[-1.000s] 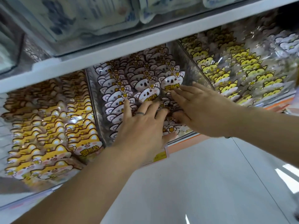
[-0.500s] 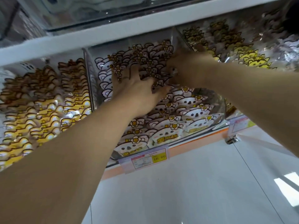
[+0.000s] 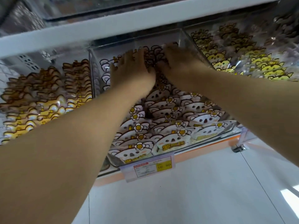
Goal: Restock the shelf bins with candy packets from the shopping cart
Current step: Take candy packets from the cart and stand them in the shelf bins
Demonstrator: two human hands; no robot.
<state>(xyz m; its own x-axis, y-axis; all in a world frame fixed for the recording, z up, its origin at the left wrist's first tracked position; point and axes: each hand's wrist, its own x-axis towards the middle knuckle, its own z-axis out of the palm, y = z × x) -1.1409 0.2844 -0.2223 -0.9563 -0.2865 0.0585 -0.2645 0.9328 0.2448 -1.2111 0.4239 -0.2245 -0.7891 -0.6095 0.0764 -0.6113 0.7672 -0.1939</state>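
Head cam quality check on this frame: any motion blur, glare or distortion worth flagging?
Head view: motion blur smears the left hand and right hand, fingers indistinct; the front koala packets are sharp; price tag print is unreadable; glare on the clear wrap of the yellow cat packets; a blown-out light patch on the floor; wide-angle distortion bends the shelf edge.

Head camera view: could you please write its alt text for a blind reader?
The left hand and right hand reach into the middle clear bin of white koala candy packets. Brown-yellow packets lie to its left, yellow cat packets to its right.
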